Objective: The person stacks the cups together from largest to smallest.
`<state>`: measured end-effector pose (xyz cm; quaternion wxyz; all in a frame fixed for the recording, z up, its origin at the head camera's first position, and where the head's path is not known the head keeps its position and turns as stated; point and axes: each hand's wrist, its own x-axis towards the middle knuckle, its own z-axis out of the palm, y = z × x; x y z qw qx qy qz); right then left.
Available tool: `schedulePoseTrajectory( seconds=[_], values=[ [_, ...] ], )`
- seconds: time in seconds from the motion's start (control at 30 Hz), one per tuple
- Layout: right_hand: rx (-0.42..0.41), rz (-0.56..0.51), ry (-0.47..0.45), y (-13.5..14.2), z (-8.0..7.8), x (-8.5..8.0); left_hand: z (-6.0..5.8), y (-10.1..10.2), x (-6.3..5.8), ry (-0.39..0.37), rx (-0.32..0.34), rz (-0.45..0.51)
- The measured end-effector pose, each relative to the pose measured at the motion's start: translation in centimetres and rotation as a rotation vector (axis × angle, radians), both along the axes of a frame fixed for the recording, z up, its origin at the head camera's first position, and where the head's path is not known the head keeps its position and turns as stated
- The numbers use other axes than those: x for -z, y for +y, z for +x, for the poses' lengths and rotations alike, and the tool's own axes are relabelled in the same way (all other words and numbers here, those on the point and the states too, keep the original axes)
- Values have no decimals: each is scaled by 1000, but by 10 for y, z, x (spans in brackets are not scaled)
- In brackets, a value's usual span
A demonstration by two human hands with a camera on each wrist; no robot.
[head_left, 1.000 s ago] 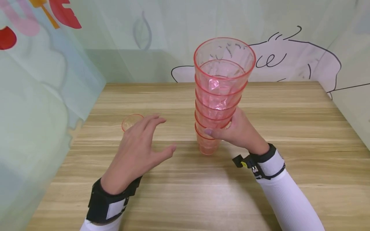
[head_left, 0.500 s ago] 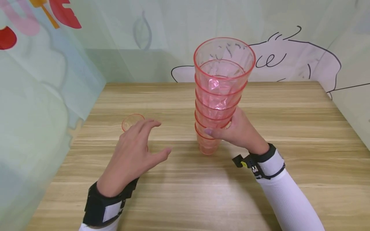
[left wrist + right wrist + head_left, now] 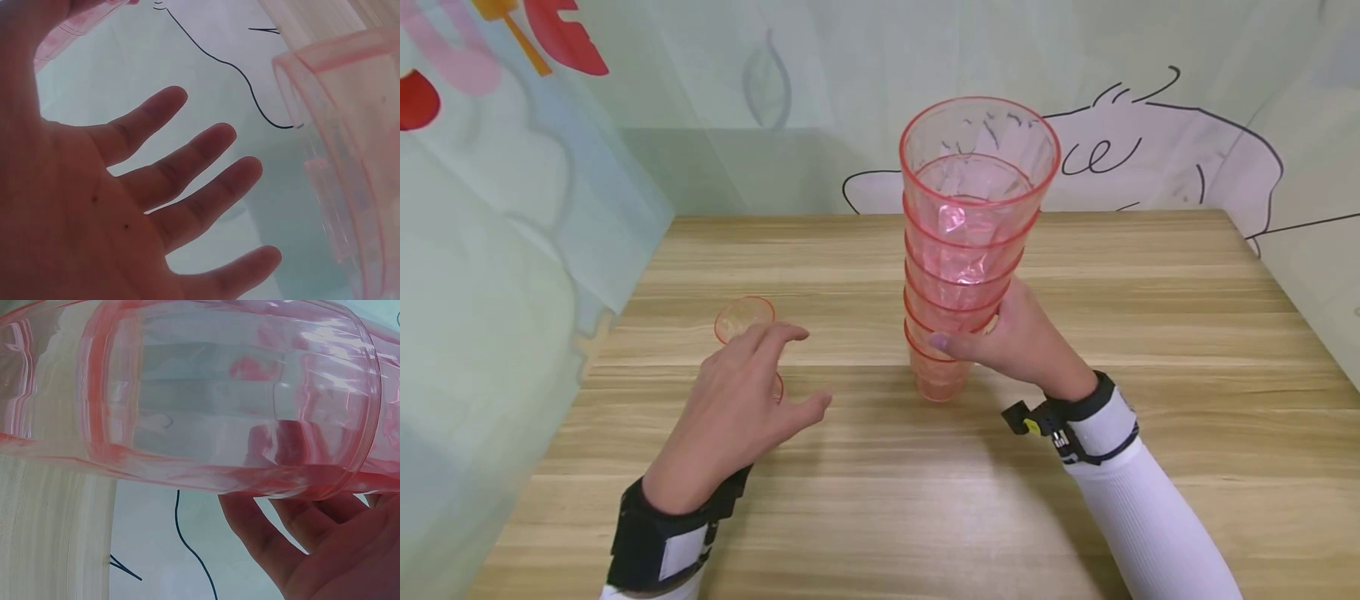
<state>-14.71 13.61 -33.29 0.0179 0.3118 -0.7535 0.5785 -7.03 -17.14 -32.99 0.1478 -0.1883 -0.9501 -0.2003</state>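
My right hand (image 3: 1026, 346) grips a tall stack of clear pink plastic cups (image 3: 966, 275) low down, its thumb across the front. In the right wrist view the fingers (image 3: 253, 534) curl behind the lower cups, partly seen through the plastic. My left hand (image 3: 737, 404) hovers over the left of the table, fingers apart and holding nothing. Just beyond its fingertips stands a single clear cup (image 3: 733, 321) with a pink rim. A second cup's rim (image 3: 778, 387) peeks out beside the palm, the rest hidden by the hand. A cup (image 3: 369, 181) looms right of the fingers in the left wrist view.
The wood-grain table (image 3: 1187, 333) ends at a pale curtain (image 3: 820, 75) with line drawings, which also hangs along the left side. The stack rises high enough to overlap the curtain in the head view. Black straps with cameras circle both wrists.
My left hand has drawn back a little, toward the left and the body, uncovering more of the far cup and the near cup's rim. The right hand and the stack hold still.
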Motion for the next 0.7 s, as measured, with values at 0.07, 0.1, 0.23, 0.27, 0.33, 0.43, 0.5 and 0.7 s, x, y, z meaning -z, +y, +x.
schedulePoseTrajectory(
  seconds=[0.07,0.1,0.23,0.27,0.33,0.43,0.5,0.7],
  values=[
    [-3,0,3,0,0,0,1,-2,1,-21,-2,-6],
    [-5,0,4,0,0,0,1,-2,1,-35,-4,-6],
    [-11,0,12,1,-1,0,2,-4,2,-80,-13,-15],
    [-12,-1,14,1,-2,0,2,-4,2,-90,-16,-19],
    [-11,-1,16,1,-2,1,3,-4,2,-108,-20,-25],
    [-2,2,13,1,-1,1,2,-5,2,-138,-27,-37],
    [6,3,5,1,-1,0,2,-6,3,-161,-34,-46],
    [18,5,-17,0,1,-1,1,-7,6,-218,-55,-69]
  ],
)
